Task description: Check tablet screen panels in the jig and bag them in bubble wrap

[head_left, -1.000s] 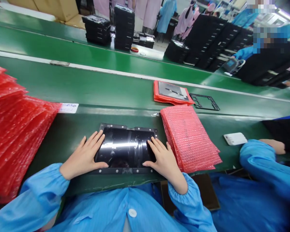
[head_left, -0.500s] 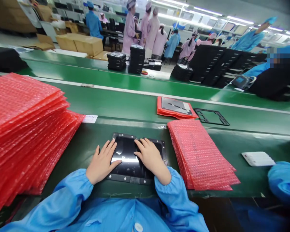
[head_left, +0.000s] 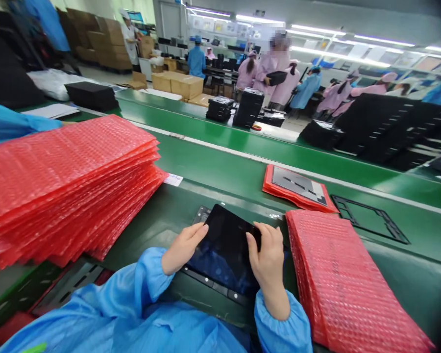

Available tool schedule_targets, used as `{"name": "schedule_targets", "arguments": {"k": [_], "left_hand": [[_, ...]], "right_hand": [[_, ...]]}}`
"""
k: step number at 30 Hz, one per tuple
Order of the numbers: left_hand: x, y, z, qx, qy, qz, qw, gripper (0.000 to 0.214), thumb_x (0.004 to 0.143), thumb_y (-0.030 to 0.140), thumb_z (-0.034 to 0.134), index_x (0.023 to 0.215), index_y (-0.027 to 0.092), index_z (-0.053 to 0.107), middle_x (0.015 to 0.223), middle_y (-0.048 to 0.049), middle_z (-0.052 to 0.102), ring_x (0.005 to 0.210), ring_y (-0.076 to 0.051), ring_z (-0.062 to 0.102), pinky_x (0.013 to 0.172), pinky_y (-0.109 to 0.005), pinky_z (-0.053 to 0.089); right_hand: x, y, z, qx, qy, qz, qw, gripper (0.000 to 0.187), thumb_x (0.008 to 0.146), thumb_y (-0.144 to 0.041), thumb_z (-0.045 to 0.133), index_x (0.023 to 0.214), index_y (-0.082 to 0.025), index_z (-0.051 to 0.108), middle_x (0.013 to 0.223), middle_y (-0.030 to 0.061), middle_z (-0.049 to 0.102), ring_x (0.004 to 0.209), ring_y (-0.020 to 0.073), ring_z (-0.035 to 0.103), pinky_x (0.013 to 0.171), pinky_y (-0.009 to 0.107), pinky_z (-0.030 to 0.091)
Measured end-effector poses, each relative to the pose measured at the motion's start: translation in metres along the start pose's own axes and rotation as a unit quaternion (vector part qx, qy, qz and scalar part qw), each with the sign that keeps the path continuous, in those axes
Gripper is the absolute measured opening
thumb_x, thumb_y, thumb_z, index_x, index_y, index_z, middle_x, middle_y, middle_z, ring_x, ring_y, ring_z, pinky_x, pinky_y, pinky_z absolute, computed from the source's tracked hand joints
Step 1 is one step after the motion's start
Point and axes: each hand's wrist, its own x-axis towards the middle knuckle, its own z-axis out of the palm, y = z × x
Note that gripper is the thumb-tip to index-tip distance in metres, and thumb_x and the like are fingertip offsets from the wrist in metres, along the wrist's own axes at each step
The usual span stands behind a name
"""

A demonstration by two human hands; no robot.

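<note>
The left hand (head_left: 183, 249) has its fingers (head_left: 194, 234) pressed together against a tilted black glass panel (head_left: 224, 245), lifted above a black frame (head_left: 206, 289). The right hand (head_left: 268, 260) pinches the panel's 3 o'clock edge. Red bubble-wrap bags (head_left: 69, 186) stack at 9 o'clock on the green desk (head_left: 224, 166), more bags (head_left: 345, 279) at 3 o'clock.

Red bubble wrap (head_left: 73, 181), glossy black panel (head_left: 224, 250)

Left hand (head_left: 183, 247), right hand (head_left: 268, 267) hold tilted black panel (head_left: 224, 250) above frame (head_left: 215, 287)
</note>
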Motion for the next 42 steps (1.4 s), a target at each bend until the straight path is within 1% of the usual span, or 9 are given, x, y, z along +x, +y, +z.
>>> {"name": "schedule_targets", "arguments": {"k": [4, 8, 13, 16, 24, 34, 38, 40, 42], "left_hand": [[0.002, 0.014, -0.006, -0.117, -0.009, -0.062, 0.991, 0.027, 0.085, 0.041, 0.062, 0.089, 0.018, 0.075, 0.088, -0.0049, 0.075, 0.091, -0.024, 0.066, 0.080, -0.031, 0.052], [0.010, 0.020, -0.021, -0.219, 0.013, -0.083, 0.972, 0.029, 0.087, 0.038, 0.062, 0.101, 0.016, 0.073, 0.100, -0.0069, 0.075, 0.097, -0.024, 0.068, 0.086, -0.033, 0.053], [0.021, 0.016, -0.038, -0.309, 0.035, -0.109, 0.944, 0.033, 0.089, 0.030, 0.060, 0.117, 0.013, 0.067, 0.099, -0.0102, 0.076, 0.088, -0.023, 0.072, 0.082, -0.033, 0.058], [0.025, 0.011, -0.042, -0.320, 0.042, -0.152, 0.934, 0.035, 0.092, 0.027, 0.054, 0.122, 0.013, 0.064, 0.098, -0.0114, 0.076, 0.083, -0.024, 0.074, 0.078, -0.035, 0.060], [0.030, 0.007, -0.045, -0.265, 0.034, -0.232, 0.935, 0.045, 0.092, 0.040, 0.048, 0.134, 0.024, 0.056, 0.097, -0.0078, 0.077, 0.081, -0.026, 0.074, 0.075, -0.041, 0.061], [0.021, 0.019, -0.038, -0.167, 0.012, -0.221, 0.961, 0.050, 0.076, 0.036, 0.072, 0.124, 0.024, 0.062, 0.095, -0.0077, 0.076, 0.086, -0.028, 0.073, 0.074, -0.040, 0.062], [0.008, 0.042, -0.038, 0.041, 0.025, -0.120, 0.992, 0.036, 0.060, 0.040, 0.083, 0.092, 0.024, 0.076, 0.087, -0.0072, 0.076, 0.087, -0.033, 0.071, 0.081, -0.047, 0.060], [0.005, 0.056, -0.039, 0.184, 0.031, 0.048, 0.981, 0.020, 0.065, 0.044, 0.079, 0.078, 0.029, 0.078, 0.089, -0.0063, 0.074, 0.090, -0.033, 0.069, 0.087, -0.050, 0.058], [0.007, 0.068, -0.038, 0.308, 0.007, 0.246, 0.919, 0.014, 0.075, 0.038, 0.070, 0.086, 0.037, 0.078, 0.112, -0.0036, 0.070, 0.107, -0.032, 0.063, 0.097, -0.050, 0.052]], "right_hand": [[-0.002, 0.002, -0.023, 0.027, 0.014, 0.038, 0.999, 0.021, 0.092, -0.028, 0.057, 0.109, -0.017, 0.063, 0.111, 0.0119, 0.064, 0.108, 0.0260, 0.058, 0.107, 0.054, 0.037], [-0.014, 0.005, -0.044, 0.051, 0.071, 0.170, 0.982, 0.033, 0.089, -0.038, 0.060, 0.113, -0.015, 0.065, 0.123, 0.0156, 0.059, 0.117, 0.0293, 0.055, 0.104, 0.050, 0.041], [-0.038, 0.013, -0.052, 0.268, -0.027, 0.408, 0.872, 0.049, 0.089, -0.050, 0.055, 0.129, -0.021, 0.060, 0.126, 0.0119, 0.065, 0.116, 0.0288, 0.061, 0.099, 0.047, 0.048], [-0.043, 0.006, -0.054, 0.377, -0.085, 0.387, 0.837, 0.047, 0.092, -0.052, 0.051, 0.123, -0.019, 0.065, 0.122, 0.0112, 0.068, 0.112, 0.0282, 0.064, 0.095, 0.044, 0.052], [-0.024, -0.020, -0.061, 0.334, -0.145, 0.294, 0.884, 0.036, 0.096, -0.040, 0.048, 0.120, -0.022, 0.067, 0.067, -0.0001, 0.069, 0.064, 0.0179, 0.064, 0.069, 0.031, 0.056], [-0.030, -0.012, -0.054, 0.327, -0.106, 0.316, 0.884, 0.039, 0.098, -0.042, 0.043, 0.119, -0.022, 0.068, 0.091, 0.0026, 0.074, 0.084, 0.0216, 0.068, 0.084, 0.036, 0.055], [-0.033, 0.002, -0.048, 0.295, -0.078, 0.326, 0.895, 0.042, 0.096, -0.042, 0.047, 0.128, -0.020, 0.061, 0.117, 0.0080, 0.070, 0.106, 0.0244, 0.066, 0.091, 0.038, 0.054], [-0.035, 0.006, -0.045, 0.274, -0.067, 0.320, 0.905, 0.046, 0.093, -0.042, 0.051, 0.132, -0.019, 0.056, 0.127, 0.0116, 0.065, 0.111, 0.0254, 0.064, 0.091, 0.039, 0.055], [-0.038, 0.007, -0.046, 0.277, -0.066, 0.308, 0.908, 0.046, 0.093, -0.042, 0.052, 0.133, -0.020, 0.054, 0.130, 0.0131, 0.062, 0.110, 0.0249, 0.065, 0.091, 0.039, 0.055]]}}
